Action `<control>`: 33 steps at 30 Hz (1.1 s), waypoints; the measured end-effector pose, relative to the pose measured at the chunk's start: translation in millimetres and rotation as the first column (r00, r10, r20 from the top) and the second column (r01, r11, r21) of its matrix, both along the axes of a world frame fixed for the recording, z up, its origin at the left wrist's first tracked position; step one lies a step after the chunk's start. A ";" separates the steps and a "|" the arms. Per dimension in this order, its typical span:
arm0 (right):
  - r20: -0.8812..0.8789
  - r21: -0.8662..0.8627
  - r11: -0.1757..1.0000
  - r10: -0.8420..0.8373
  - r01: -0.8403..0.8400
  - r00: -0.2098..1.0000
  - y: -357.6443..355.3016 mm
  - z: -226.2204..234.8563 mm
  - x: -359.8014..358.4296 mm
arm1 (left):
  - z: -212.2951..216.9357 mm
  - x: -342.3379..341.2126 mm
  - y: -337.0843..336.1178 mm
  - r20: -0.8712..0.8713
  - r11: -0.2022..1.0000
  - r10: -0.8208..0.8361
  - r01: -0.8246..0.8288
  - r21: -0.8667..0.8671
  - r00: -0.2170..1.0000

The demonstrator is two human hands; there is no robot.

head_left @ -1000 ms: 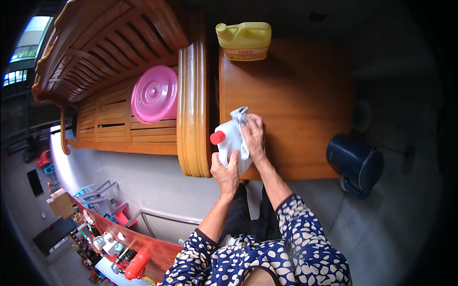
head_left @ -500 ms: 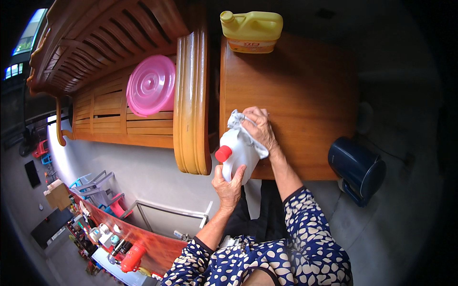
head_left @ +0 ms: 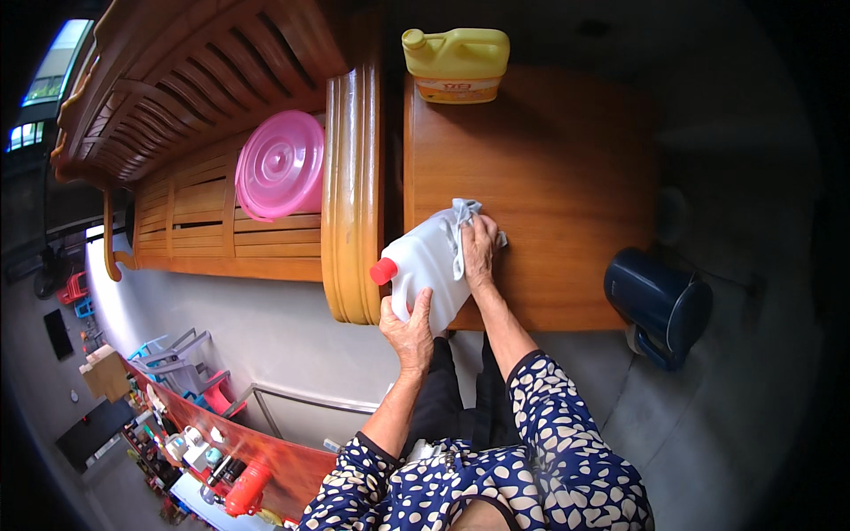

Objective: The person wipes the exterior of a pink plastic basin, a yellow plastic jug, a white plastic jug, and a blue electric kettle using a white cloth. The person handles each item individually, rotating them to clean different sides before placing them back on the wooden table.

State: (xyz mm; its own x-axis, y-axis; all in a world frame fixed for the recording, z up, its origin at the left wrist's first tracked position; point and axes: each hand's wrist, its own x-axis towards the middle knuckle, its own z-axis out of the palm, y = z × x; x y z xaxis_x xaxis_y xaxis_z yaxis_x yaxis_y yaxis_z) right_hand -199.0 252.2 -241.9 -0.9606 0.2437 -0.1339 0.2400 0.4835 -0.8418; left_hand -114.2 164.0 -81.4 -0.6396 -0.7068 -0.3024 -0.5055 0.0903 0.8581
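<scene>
A white plastic jug [head_left: 427,261] with a red cap [head_left: 383,271] is tilted on its side in front of me, over the near left corner of the wooden table. My left hand [head_left: 410,334] grips it by the handle, the thumb lying along the jug's side. My right hand [head_left: 479,252] presses a pale grey cloth [head_left: 462,221] against the jug's bottom end, fingers bent over the cloth. Part of the cloth hangs down the jug's side. The right palm and the cloth under it are hidden.
On the wooden table [head_left: 549,168], a yellow jug [head_left: 457,64] stands at the far left edge. A dark blue kettle [head_left: 657,299] is by the near right corner. Left of the table, a wooden bench [head_left: 354,195] carries a pink lidded tub [head_left: 281,165]. Chairs [head_left: 181,367] stand farther left.
The white jug has swung left and turned, showing more of its broad side. My right hand and the cloth have shifted slightly down its bottom end. My left hand has moved a little left.
</scene>
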 end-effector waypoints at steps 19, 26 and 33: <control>-0.078 0.035 0.980 0.196 -0.193 0.978 -3.8 47.8 24.7 | -15.7 11.3 -7.0 0.014 0.994 0.076 -0.077 0.082 0.997; 0.240 -0.057 0.998 0.011 0.003 0.971 7.4 12.9 1.5 | -11.9 10.4 -5.8 0.026 0.987 0.104 -0.106 0.117 0.994; 0.113 0.121 0.991 0.048 -0.062 0.992 6.0 22.3 31.2 | -10.0 4.2 -3.0 0.013 0.995 0.083 -0.084 0.048 0.996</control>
State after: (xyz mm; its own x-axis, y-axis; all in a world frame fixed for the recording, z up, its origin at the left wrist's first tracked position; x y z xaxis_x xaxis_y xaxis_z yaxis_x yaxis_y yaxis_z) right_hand -167.8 258.2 -219.6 -0.9542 0.2124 -0.2106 0.2974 0.5973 -0.7449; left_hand -109.9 161.0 -91.4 -0.5752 -0.7418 -0.3446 -0.5190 0.0054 0.8547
